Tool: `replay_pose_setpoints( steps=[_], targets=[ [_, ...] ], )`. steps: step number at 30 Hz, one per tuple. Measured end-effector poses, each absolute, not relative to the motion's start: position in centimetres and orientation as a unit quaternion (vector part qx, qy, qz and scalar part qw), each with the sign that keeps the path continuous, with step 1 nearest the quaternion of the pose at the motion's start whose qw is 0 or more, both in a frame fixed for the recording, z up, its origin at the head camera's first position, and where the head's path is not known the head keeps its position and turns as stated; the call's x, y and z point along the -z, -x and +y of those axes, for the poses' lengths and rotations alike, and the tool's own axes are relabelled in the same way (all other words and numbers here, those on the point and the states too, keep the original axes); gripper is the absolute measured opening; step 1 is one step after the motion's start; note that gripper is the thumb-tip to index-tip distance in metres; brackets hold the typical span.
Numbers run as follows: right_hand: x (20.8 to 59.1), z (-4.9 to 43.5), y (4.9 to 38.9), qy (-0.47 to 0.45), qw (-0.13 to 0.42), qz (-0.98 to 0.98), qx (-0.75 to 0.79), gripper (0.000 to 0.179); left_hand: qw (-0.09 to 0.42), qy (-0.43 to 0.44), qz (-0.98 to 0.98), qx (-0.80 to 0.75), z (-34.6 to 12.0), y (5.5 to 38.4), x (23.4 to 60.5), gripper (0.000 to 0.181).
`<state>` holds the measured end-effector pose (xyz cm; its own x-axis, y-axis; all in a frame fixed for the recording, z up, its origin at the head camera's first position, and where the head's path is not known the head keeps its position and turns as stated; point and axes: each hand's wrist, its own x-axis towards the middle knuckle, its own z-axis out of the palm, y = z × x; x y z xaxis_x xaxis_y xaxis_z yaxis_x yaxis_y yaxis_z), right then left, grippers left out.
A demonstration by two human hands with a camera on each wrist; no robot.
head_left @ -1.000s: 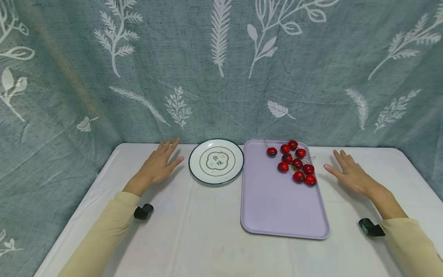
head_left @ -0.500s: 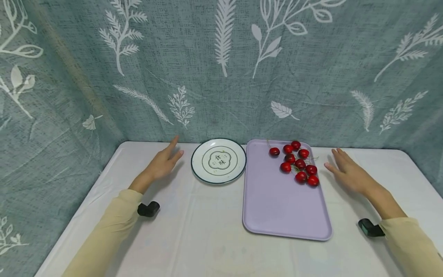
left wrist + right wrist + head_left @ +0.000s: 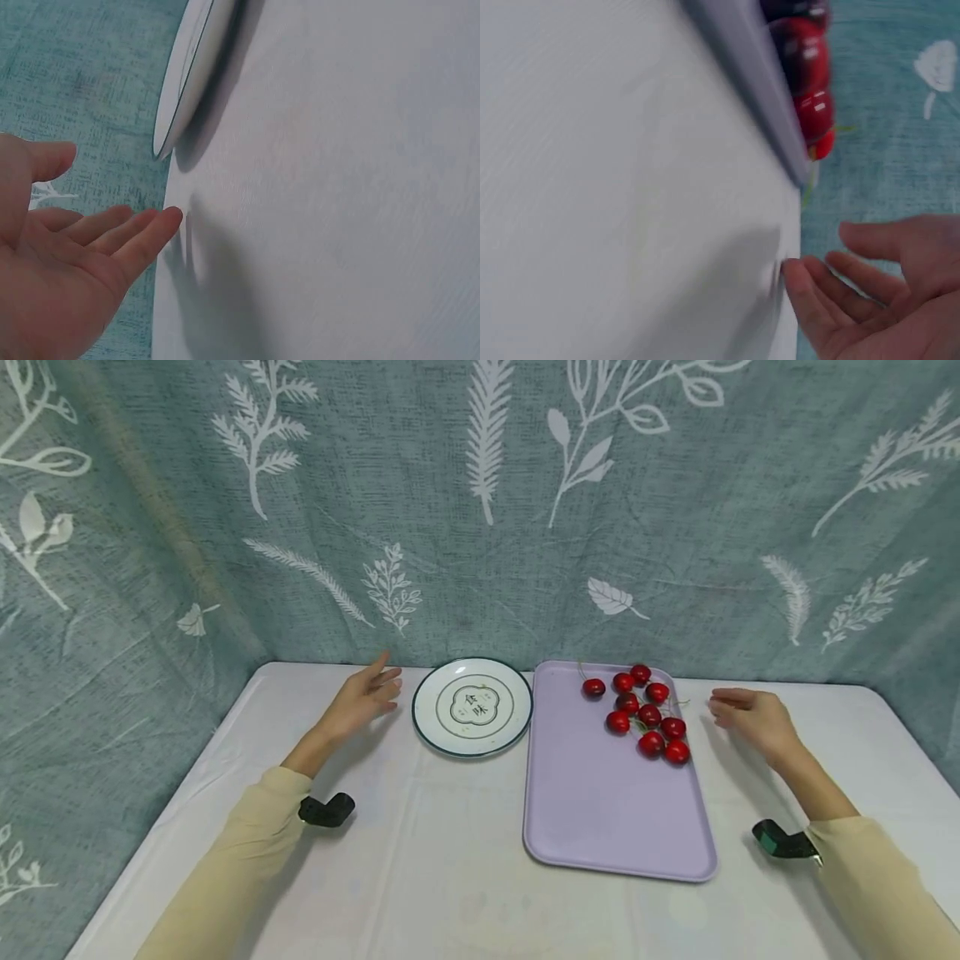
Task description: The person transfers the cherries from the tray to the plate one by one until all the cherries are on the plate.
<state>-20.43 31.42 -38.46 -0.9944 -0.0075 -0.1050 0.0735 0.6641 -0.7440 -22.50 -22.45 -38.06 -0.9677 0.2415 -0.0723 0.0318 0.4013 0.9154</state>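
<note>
Bending inward, the fingers of the bare right hand (image 3: 753,722) now point at a lilac rectangular tray (image 3: 615,810), whereas half a second earlier they stretched forward; its grip is loose, just beside the tray's right edge. The bare left hand (image 3: 362,702), its grip relaxed, has turned its fingers toward one round white plate (image 3: 474,743) with a dark rim. Ten glossy red cherries (image 3: 649,716) lie in the single tray's far right part, on a white-covered worktop (image 3: 450,843).
</note>
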Motion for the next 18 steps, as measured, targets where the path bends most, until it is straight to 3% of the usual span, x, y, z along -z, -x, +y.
replay_pose_setpoints(
  steps=[3, 9, 14, 18],
  targets=[
    [38.2, 31.5, 20.9, -0.069, 0.102, 0.841, 0.527, 0.055, 0.115, -0.072, 0.813, -0.567, -22.2, 22.4, 38.3, 0.068],
    [37.9, 31.6, 21.8, -0.144, 0.202, 0.704, 0.666, 0.024, 0.114, -0.044, 0.795, -0.594, -21.6, 22.0, 38.7, 0.068],
    [37.6, 31.3, 22.2, -0.172, 0.234, 0.645, 0.706, 0.013, 0.117, -0.036, 0.781, -0.612, -21.3, 22.0, 38.7, 0.067],
    [37.7, 31.3, 22.6, -0.181, 0.243, 0.619, 0.724, 0.023, 0.125, -0.034, 0.776, -0.617, -21.1, 22.0, 38.8, 0.066]
  ],
)
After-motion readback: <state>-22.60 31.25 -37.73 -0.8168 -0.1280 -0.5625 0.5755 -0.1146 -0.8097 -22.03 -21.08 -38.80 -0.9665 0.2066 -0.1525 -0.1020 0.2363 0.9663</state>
